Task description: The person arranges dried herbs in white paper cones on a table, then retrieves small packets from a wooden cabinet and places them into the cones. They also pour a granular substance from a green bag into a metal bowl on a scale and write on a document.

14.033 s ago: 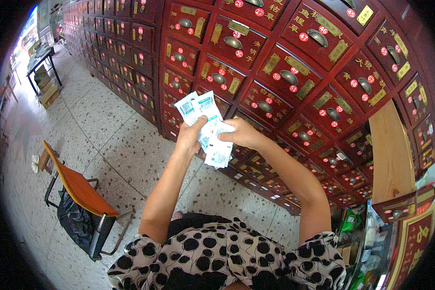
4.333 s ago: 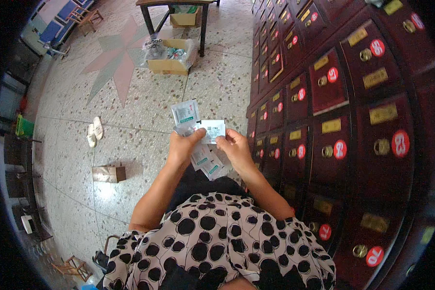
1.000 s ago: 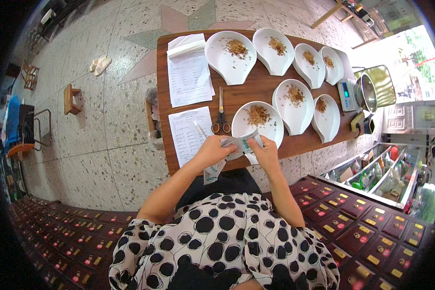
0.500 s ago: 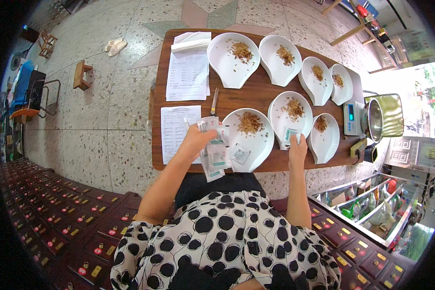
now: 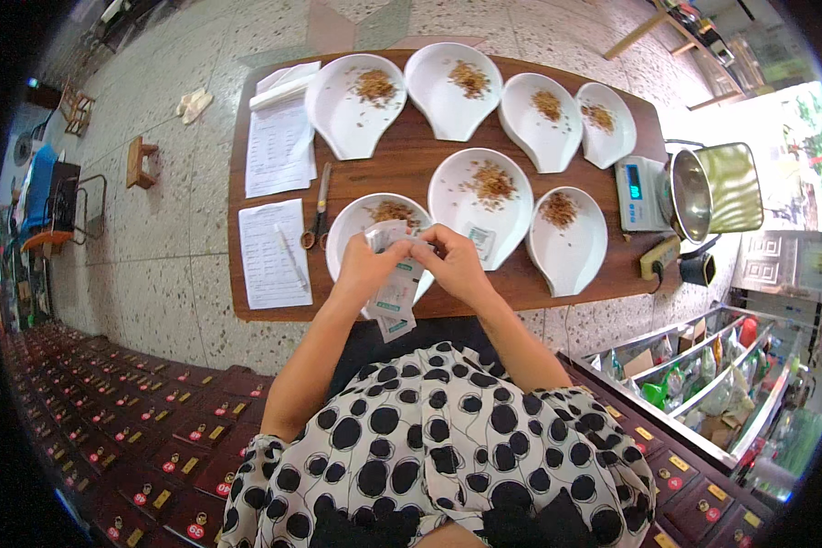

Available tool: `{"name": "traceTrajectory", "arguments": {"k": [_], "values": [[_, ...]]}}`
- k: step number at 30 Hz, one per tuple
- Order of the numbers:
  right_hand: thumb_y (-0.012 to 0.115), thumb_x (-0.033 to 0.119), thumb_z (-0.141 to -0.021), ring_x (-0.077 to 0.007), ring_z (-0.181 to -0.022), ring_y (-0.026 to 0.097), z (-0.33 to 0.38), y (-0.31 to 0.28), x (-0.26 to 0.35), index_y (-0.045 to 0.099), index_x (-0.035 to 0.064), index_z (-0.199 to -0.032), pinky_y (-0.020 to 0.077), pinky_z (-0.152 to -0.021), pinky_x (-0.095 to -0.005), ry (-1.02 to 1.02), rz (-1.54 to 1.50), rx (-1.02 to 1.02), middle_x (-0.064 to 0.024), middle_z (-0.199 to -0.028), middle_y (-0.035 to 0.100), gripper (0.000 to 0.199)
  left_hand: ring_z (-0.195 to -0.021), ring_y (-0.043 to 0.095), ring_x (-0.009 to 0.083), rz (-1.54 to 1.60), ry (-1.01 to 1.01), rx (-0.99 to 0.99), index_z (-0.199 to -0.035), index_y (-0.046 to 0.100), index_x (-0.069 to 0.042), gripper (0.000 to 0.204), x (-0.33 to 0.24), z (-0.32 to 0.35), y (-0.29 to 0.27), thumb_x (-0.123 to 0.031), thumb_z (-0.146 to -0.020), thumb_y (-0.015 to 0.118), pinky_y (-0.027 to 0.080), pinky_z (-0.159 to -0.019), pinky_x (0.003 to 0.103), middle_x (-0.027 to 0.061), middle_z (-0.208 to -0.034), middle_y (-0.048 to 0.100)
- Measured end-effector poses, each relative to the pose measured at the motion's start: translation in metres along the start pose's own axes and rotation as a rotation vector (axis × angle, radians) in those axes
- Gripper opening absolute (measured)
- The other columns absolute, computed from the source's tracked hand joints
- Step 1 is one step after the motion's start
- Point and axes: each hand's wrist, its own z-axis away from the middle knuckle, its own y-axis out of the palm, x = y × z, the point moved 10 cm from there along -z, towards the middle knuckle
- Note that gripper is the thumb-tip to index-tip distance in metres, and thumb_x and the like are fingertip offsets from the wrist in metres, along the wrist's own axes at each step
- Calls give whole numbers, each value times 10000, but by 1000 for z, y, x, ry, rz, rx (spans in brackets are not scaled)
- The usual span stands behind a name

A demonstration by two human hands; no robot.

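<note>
Over the front-left white dish [image 5: 342, 239], my left hand [image 5: 371, 268] is closed around several small white sachets [image 5: 395, 294] with green print, which hang below its fingers. Beside it, my right hand [image 5: 453, 264] pinches the upper end of the sachets, fingertips close to the left hand's. Part of that dish and its heap of dried brown-yellow plant pieces [image 5: 395, 212] is hidden by the hands. One sachet [image 5: 482, 243] lies in the front-middle white dish [image 5: 447, 196], near another heap. The front-right white dish [image 5: 571, 260] holds plant pieces and no visible sachet.
Several white dishes [image 5: 356, 119] with plant pieces line the table's far side. Scissors [image 5: 321, 208], printed sheets [image 5: 267, 274] and a pen [image 5: 290, 256] lie left. A digital scale [image 5: 628, 217], metal bowl [image 5: 691, 196] and power strip [image 5: 659, 259] sit right.
My right hand has left the front-middle dish, where a sachet now lies, and come to the sachets in my left hand. The view has shifted, so the table appears further left.
</note>
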Motion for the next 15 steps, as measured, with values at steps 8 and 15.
{"name": "traceTrajectory", "arguments": {"k": [8, 15], "values": [[555, 142, -863, -31, -622, 414, 15, -70, -58, 495, 65, -792, 351, -547, -184, 58, -673, -248, 45, -685, 480, 121, -699, 585, 131, 106, 35, 74, -897, 626, 26, 229, 21, -7, 49, -106, -713, 665, 473, -618, 280, 72, -788, 633], [537, 155, -870, -52, -614, 449, 67, -115, -137, 454, 147, -808, 368, -510, -193, 252, -1254, -796, 50, -723, 483, 104, -682, 576, 125, -145, 113, -10, -865, 639, -2, 148, 10, -18, 78, -58, -728, 647, 459, -603, 267, 55, -757, 628]]}}
